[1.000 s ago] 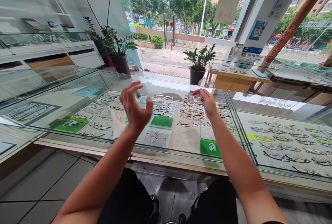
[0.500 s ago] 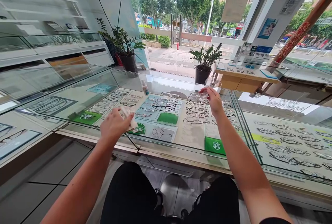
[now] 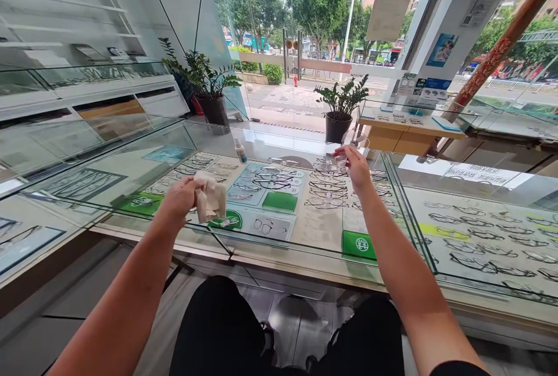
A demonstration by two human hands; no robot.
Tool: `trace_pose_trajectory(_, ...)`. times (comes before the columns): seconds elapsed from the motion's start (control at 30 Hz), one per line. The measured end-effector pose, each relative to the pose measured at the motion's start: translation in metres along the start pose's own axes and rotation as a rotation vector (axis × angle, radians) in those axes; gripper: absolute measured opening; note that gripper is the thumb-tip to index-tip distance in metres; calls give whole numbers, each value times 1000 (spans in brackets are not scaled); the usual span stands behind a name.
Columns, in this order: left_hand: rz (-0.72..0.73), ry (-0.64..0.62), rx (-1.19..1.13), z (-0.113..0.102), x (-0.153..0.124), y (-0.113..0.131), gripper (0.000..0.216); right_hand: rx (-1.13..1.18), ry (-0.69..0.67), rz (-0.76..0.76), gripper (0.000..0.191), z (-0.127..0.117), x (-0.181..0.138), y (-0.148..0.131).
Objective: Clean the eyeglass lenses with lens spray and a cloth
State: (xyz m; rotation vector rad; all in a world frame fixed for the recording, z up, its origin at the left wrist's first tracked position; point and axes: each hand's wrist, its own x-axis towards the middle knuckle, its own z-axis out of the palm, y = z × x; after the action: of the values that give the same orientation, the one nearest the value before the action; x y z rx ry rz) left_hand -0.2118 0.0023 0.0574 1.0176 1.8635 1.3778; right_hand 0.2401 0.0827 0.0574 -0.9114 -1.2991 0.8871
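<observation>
My left hand (image 3: 181, 199) is closed on a crumpled pale cleaning cloth (image 3: 210, 203), lifted just above the glass counter (image 3: 305, 236). My right hand (image 3: 356, 167) is held farther out over the counter, fingers pinched on a pair of clear-framed glasses (image 3: 344, 152) with one round lens sticking up. A small spray bottle (image 3: 239, 150) with a teal cap stands on the glass between and beyond my hands.
Under the glass lie several rows of spectacle frames (image 3: 325, 187) and green cards (image 3: 361, 244). Two potted plants (image 3: 208, 82) (image 3: 340, 106) stand by the glass shopfront. More display cases run left and right. My knees sit below the counter edge.
My left hand dropped from an open raised pose to the counter, took hold of the cloth and lifted it. My right hand stayed put with the glasses.
</observation>
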Motion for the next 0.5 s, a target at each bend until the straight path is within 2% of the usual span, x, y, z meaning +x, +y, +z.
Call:
trace_pose_trajectory(0.1, -112, -196, -337, 20, -16, 28, 13, -5, 0, -1, 41, 1, -1, -2)
trace_pose_trajectory(0.23, -223, -426, -545, 63, -33, 67, 27, -12, 5, 2, 43, 3, -3, -5)
trace_pose_trajectory(0.33, -248, -550, -641, 108, -36, 88, 26, -7, 7, 3, 42, 2, -3, -6)
trace_pose_trajectory(0.5, -164, -756, -685, 191, -31, 108, 17, -3, 20, -7, 46, 1, -1, -6)
